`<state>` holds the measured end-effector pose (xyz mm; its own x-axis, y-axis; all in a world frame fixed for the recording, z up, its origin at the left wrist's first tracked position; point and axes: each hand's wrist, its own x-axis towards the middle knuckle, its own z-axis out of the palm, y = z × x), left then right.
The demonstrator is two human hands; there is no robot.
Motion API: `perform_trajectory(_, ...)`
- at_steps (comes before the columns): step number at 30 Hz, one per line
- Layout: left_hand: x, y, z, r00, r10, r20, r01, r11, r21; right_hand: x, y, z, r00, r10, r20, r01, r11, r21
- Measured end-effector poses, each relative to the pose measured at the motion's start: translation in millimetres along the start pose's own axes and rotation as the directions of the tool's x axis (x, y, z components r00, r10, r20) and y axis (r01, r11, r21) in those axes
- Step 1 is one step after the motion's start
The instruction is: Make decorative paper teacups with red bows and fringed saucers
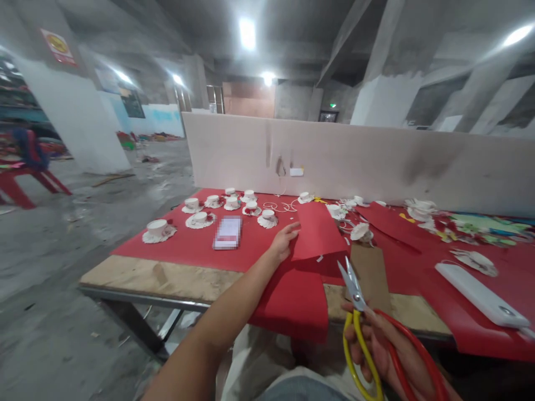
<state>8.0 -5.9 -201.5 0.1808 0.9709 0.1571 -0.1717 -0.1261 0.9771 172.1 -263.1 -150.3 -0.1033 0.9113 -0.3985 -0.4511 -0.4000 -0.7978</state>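
At the left edge of a red sheet [320,231], my left hand [285,242] is closed, its fingertips partly hidden by the sheet. The sheet is raised a little over the red table cover [200,245]. My right hand [376,340] grips a pair of scissors [354,287] with one yellow and one red handle. Their blades are slightly apart and point up toward the sheet. Just beyond the blades lies a brown cardboard piece [370,273]. Small white hats with lacy brims, such as this hat [157,228], stand on the cover left of the sheet.
A phone [228,233] lies left of my left hand. To the right are a white oblong device [480,295], a pile of green and yellow scraps [476,228] and more white pieces. A tall pale board [355,156] stands along the table's back edge.
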Motion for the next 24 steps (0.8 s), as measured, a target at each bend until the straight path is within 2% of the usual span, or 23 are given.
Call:
perform_trajectory(3, 4.6, -8.2, 1.7, 0.993, 0.021, -0.117, 0.01, 0.965, 0.261, 0.0, -0.8, -1.8, 0.994, -0.105, 0.002, 0.105, 0.992, -0.074)
perform_trajectory(5, 6.9, -10.5, 3.1, 0.985, 0.056, -0.161, 0.0, 0.944, 0.329, -2.4, 0.6, -6.9, 0.991, -0.131, 0.003, 0.131, 0.985, -0.113)
perform_trajectory(9, 8.8, -6.4, -2.0, 0.957, 0.149, -0.247, -0.028, 0.9, 0.435, -12.2, 0.2, -19.5, 0.993, -0.114, -0.035, 0.108, 0.985, -0.137)
perform_trajectory(12, 5.9, 1.7, -12.1, 0.941, 0.198, -0.275, -0.033, 0.861, 0.507, -13.1, -14.2, -25.1, 0.991, -0.099, -0.085, 0.083, 0.98, -0.179)
perform_trajectory(14, 1.5, 9.0, -14.7, 0.933, 0.245, -0.263, -0.058, 0.825, 0.563, -5.5, -33.0, -24.6, 0.991, -0.12, -0.061, 0.102, 0.964, -0.245)
perform_trajectory(16, -2.8, 17.0, -8.3, 0.926, 0.31, -0.218, -0.12, 0.786, 0.606, 7.7, -56.1, -20.1, 0.981, -0.19, -0.027, 0.171, 0.929, -0.327)
perform_trajectory(17, -4.1, 20.5, -0.8, 0.929, 0.337, -0.152, -0.176, 0.766, 0.618, 15.2, -67.5, -16.6, 0.973, -0.229, -0.02, 0.206, 0.908, -0.364)
perform_trajectory(18, -4.4, 23.4, 9.5, 0.933, 0.352, -0.068, -0.237, 0.748, 0.62, 22.6, -77.6, -12.5, 0.964, -0.266, -0.012, 0.24, 0.887, -0.394)
perform_trajectory(20, -0.9, 26.2, 36.7, 0.92, 0.315, 0.235, -0.393, 0.723, 0.568, 35.0, -91.6, -3.7, 0.945, -0.326, 0.022, 0.304, 0.852, -0.425)
perform_trajectory(22, 8.4, 24.2, 67.6, 0.921, 0.246, 0.303, -0.377, 0.758, 0.533, 40.8, -94.9, 3.6, 0.935, -0.346, 0.08, 0.348, 0.849, -0.398)
perform_trajectory(23, 14.8, 21.8, 82.2, 0.947, 0.148, 0.285, -0.276, 0.831, 0.484, 40.6, -92.9, 6.0, 0.935, -0.339, 0.108, 0.354, 0.86, -0.368)
perform_trajectory(24, 22.1, 18.9, 95.2, 0.955, 0.11, 0.276, -0.232, 0.856, 0.461, 38.4, -89.1, 7.3, 0.937, -0.325, 0.131, 0.35, 0.875, -0.335)
